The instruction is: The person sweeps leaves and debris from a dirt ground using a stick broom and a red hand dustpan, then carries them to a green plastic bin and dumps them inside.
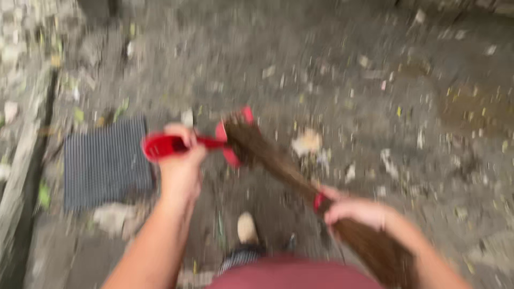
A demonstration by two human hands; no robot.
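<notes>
Two bare hands work over a rough, littered concrete floor [375, 69]. At the far left a raised stone kerb [24, 155] runs up the frame, hemming that side; to the right and ahead the ground lies open. Just inside the kerb lies one dark ribbed doormat [104, 163], rectangular and flat, with a pale scrap at its lower corner.

One left hand [181, 160] is closed around the handle of a red plastic dustpan [214, 143], which is held above the floor with its pan turned toward the centre. One broom [300, 182], a bundle of brown fibres bound with a red band, slants from the pan's mouth down to the right; its tip touches the pan. One right hand [356, 211] grips the bundle at the band. One pale shoe [247, 227] shows below. Many small pale and yellow scraps dot the floor; motion blur hides finer detail.
</notes>
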